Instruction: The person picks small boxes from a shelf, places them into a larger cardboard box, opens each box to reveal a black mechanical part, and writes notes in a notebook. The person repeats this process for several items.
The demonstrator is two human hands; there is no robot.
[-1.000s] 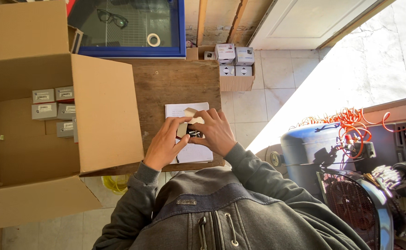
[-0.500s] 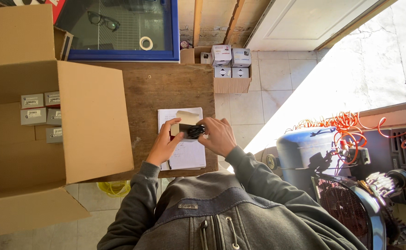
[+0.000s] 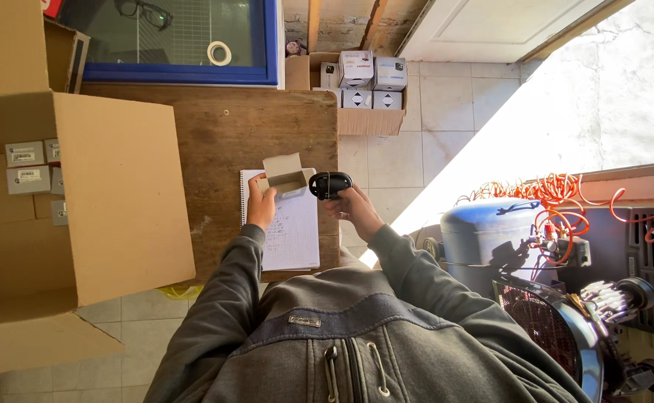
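My left hand (image 3: 261,203) holds a small open cardboard box (image 3: 287,177), its flap up and its inside showing nothing. My right hand (image 3: 351,207) is shut on a small black rounded part (image 3: 330,184), held just right of the box and apart from it. Both are above a spiral notebook (image 3: 293,235) with handwriting, which lies on a worn wooden table (image 3: 222,134). My grey jacket sleeves reach up from the bottom of the head view.
A large open carton (image 3: 110,201) with several small grey boxes (image 3: 27,168) stands at the left. A blue-framed glass case (image 3: 192,45) holds glasses and a tape roll. A carton of small white boxes (image 3: 364,82) sits on the tiled floor. A compressor (image 3: 506,239) with orange hose is at the right.
My hands were together over the notebook around the black part and small box. They have drawn apart: the black part is out in my right hand, the open box in my left.
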